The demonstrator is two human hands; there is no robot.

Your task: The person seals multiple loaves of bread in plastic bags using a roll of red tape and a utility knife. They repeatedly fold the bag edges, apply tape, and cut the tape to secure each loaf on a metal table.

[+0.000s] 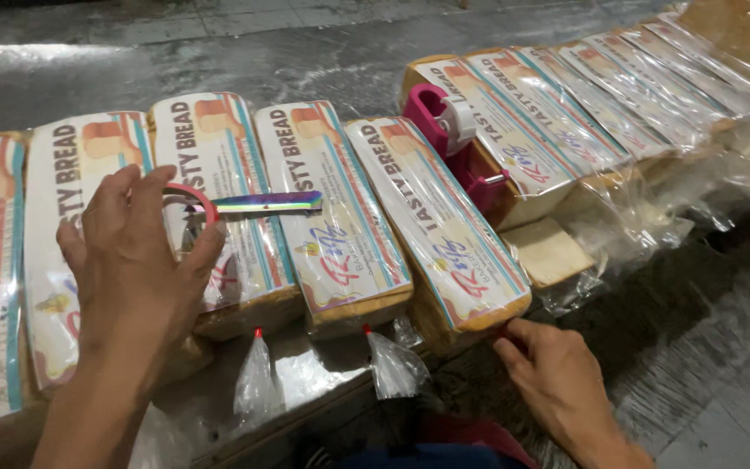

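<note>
While the left hand (pixel 136 260) is resting spread over a bagged loaf (pixel 219 204), its fingers are loosely pinching a pink tape ring (pixel 191 195) with an iridescent strip (pixel 266 203) of tape trailing rightward across the wrappers. Right hand (pixel 557 378) is reaching in low, fingertips curled and pressing at the gathered bag end under another bagged loaf (pixel 440 221) near the tabletop's front edge; it is grasping the plastic there, though the exact pinch is hidden under the loaf.

Judgement on doing this well: the bag neck is wanting a tight twist and a firm hold before any tape goes on, with the loaf kept square so the slices are not getting crushed; the left hand is best keeping the strip taut and off the film until it is placed.

Materials: loaves are lying side by side in a long row, soft rectangular blocks in thin, glossy, crinkling film with printed paper labels. Two sealed bag tails (pixel 258 382) are sticking out in front, tipped red. A pink plastic tape dispenser (pixel 444 130) is sitting among the loaves. Tabletop (pixel 305 52) is dull, scuffed metal, reflecting light.
</note>
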